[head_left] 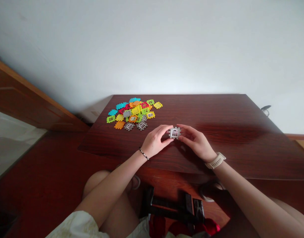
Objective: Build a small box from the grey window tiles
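Note:
Between my two hands is a grey interlocking window tile [175, 133] with notched edges and a white arched window frame, held upright above the table. My left hand [157, 140] pinches its left side between thumb and fingers. On the opposite side, my right hand [195, 140] grips the right edge the same way. Farther back and to the left lies a loose pile of interlocking tiles [136, 110] in yellow, green, orange, blue, red and grey, some with window frames. Two grey window tiles [142, 125] are at the pile's near edge.
The dark wooden table [216, 115] stands against a white wall [181, 46]. A black cable [266, 108] shows beyond its right side. To the left is a wooden door [25, 96]. Dark objects with straps [171, 206] are below, near my lap.

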The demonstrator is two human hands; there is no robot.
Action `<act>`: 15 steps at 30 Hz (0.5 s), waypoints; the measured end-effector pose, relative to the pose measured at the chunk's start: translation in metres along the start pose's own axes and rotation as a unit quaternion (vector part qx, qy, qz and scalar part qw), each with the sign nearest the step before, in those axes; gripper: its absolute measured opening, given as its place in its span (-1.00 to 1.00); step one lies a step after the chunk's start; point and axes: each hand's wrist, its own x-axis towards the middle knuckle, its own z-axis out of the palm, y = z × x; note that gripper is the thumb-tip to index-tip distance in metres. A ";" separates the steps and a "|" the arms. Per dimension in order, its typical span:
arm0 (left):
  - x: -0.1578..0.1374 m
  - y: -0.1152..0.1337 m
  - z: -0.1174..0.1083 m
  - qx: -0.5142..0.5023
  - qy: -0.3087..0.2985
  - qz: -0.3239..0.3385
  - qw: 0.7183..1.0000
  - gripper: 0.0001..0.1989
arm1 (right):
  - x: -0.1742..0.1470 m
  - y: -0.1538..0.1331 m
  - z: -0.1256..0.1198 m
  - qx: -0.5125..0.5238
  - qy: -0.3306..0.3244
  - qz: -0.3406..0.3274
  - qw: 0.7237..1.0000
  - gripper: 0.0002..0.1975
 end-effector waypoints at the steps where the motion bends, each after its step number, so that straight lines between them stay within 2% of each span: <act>1: 0.000 0.000 0.000 -0.001 0.001 0.000 1.000 -0.50 | -0.001 0.000 0.000 -0.011 -0.001 -0.002 1.000 -0.43; 4: -0.002 -0.001 0.004 -0.001 0.009 0.002 1.000 -0.45 | -0.004 0.000 0.002 -0.039 -0.006 -0.024 0.999 -0.37; 8: -0.004 -0.003 0.009 0.001 0.010 -0.001 1.000 -0.42 | -0.003 0.000 0.001 -0.081 -0.003 -0.060 0.995 -0.42; 12: -0.003 -0.003 0.011 0.007 0.006 0.005 1.000 -0.44 | -0.002 0.000 -0.011 -0.078 -0.048 -0.037 0.995 -0.41; 15: -0.003 -0.002 0.011 -0.022 -0.005 -0.001 1.000 -0.56 | -0.003 0.000 -0.022 -0.092 -0.042 -0.007 0.995 -0.46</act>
